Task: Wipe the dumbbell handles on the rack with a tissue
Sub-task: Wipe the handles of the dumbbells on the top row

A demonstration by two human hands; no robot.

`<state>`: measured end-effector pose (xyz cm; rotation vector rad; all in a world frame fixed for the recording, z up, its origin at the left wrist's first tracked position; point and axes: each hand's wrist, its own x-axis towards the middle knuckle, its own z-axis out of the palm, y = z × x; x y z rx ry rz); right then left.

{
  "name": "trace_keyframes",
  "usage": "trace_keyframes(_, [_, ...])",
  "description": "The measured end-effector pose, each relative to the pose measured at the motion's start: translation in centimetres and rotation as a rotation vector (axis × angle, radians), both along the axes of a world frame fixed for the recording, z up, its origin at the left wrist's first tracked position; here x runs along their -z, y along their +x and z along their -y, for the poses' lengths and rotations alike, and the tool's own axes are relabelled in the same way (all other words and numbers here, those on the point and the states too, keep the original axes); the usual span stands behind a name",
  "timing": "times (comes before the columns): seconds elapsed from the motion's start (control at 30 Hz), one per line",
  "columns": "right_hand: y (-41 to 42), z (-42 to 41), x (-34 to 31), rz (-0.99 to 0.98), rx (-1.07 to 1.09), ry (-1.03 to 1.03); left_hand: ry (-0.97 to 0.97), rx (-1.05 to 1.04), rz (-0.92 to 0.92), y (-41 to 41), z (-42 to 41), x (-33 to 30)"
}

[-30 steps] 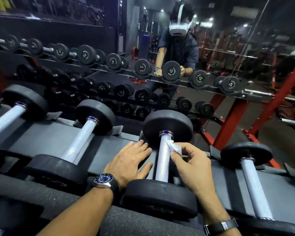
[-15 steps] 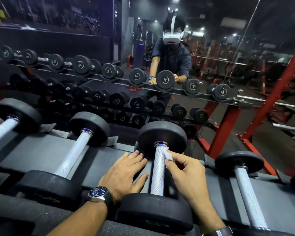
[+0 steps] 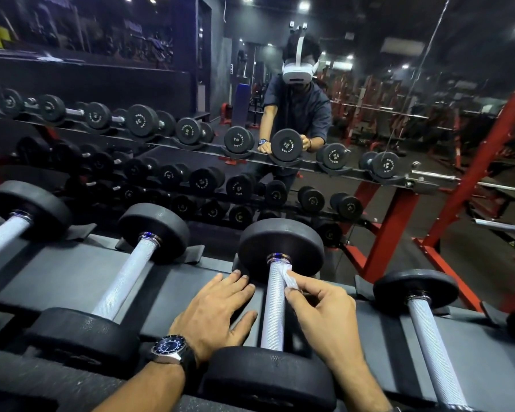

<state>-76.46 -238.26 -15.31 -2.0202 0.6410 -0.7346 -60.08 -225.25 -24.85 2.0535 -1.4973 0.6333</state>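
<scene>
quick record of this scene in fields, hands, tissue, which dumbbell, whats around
setting: dumbbell rack facing a mirror
right hand: pinches tissue against the far end of the handle
left hand: flat on the rack, fingers straight, beside that handle
dumbbell in work: third from left of four in view
other handles: bare, untouched
wrists: watch on left
mirror: shows person bent over the rack in a headset
</scene>
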Motion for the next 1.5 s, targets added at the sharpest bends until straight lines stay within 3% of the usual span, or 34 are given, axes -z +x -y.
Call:
trace_keyframes(1.2, [0.0,0.4,0.9,0.007,-0.028,0.029,-0.016,-0.006,-0.014,0.0,-0.1,0.1])
trace_keyframes(1.5, [0.6,0.7,0.8,0.081,-0.025,-0.048,-0.01,-0.001,-0.035,-0.2,-0.2,-0.1])
